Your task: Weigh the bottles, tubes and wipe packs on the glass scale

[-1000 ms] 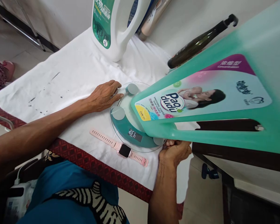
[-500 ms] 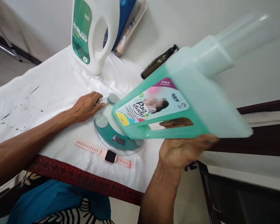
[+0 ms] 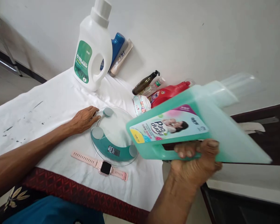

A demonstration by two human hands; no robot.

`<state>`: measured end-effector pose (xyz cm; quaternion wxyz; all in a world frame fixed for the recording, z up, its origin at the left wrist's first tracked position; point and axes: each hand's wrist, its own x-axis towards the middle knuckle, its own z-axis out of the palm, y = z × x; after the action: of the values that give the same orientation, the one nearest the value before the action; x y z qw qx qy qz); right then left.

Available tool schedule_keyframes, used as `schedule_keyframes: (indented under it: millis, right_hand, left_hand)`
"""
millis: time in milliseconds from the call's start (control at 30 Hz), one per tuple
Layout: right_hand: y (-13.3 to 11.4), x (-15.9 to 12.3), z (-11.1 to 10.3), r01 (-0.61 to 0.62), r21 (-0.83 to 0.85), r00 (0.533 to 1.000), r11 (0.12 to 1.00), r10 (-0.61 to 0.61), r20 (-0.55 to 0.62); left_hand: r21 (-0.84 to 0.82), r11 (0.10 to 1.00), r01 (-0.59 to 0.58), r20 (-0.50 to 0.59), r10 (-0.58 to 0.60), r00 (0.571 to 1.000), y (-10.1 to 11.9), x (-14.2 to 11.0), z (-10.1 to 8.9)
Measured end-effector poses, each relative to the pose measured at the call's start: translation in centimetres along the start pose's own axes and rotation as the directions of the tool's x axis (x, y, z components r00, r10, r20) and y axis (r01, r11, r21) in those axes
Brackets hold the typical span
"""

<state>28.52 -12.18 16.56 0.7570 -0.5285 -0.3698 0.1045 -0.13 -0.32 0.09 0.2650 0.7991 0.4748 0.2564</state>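
My right hand (image 3: pixel 193 158) wraps its fingers round the handle of a big green laundry detergent bottle (image 3: pixel 170 127) labelled "Pao dudu". The bottle is tilted, its clear cap toward the upper right, and it is held off the table. Beside it lies a round glass scale (image 3: pixel 116 129) with a green band and a lit display (image 3: pixel 113 151). At the scale's left edge rests my left hand (image 3: pixel 85 119), fingers loosely apart, holding nothing. A pink-strapped watch (image 3: pixel 105 167) lies in front of the scale.
A large white detergent bottle (image 3: pixel 91 49) stands at the back left. Behind it a blue bottle (image 3: pixel 117 45) and a beige tube (image 3: pixel 121 57) lean by the wall. A dark pump bottle (image 3: pixel 146 82), a red bottle (image 3: pixel 169 93) and a white tub (image 3: pixel 141 104) sit farther right.
My right hand has moved the green bottle right, and its fingers now show through the handle. The view has shifted, revealing more items at the back. The scale's display now shows bright digits.
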Motion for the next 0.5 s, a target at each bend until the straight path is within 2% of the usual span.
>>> schedule_keyframes:
  millis: [100,200,367,500]
  right_hand:
    - [-0.2,1.5,-1.9,0.081,-0.080,0.987,0.994,-0.091,-0.134]
    - [0.9,2.8,-3.1,0.086,-0.175,0.962,0.981,-0.128,-0.242]
    - [4.7,5.1,-3.9,0.045,-0.198,0.954,0.979,-0.101,-0.283]
    - [7.9,7.4,-3.0,0.019,-0.139,0.952,0.990,-0.061,-0.298]
  left_hand:
    - [0.007,1.000,-0.009,-0.019,0.009,1.000,0.1,0.0,0.1]
    - [0.016,1.000,-0.010,-0.043,0.011,0.999,0.3,0.0,0.1]
    - [0.021,1.000,0.014,-0.035,-0.014,0.999,0.7,0.1,-0.2]
    - [0.002,0.999,0.039,-0.015,-0.039,0.999,0.8,0.2,-0.4]
